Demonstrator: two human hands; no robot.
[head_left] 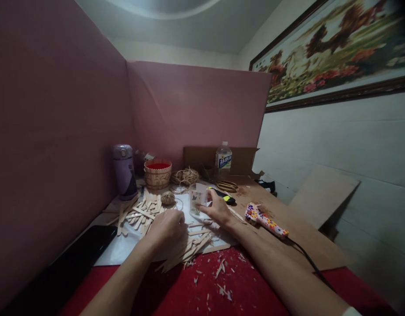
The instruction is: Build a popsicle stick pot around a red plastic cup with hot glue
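Note:
My right hand [219, 210] has its thumb and fingers closed round a clear plastic cup [197, 201] with a printed picture on its side. The cup stands nearly upright above the white sheet. To its left, my left hand [167, 226] is curled with the fingers bent inward. Whatever those fingers hold, if anything, is hidden. Wooden craft sticks [143, 213] lie in a loose heap beyond and left of my left hand. More craft sticks [198, 243] are scattered between my two wrists. A small ball of twine [168, 198] sits just past my left hand.
A purple flask [125, 171], a wooden basket [158, 174], a twine bundle [185, 176], a plastic bottle [224, 161] and scissors [227, 186] line the back. A yellow-black tool [226, 196] and a corded flowered glue gun [266, 221] lie right. A black phone-like slab [87, 250] lies left.

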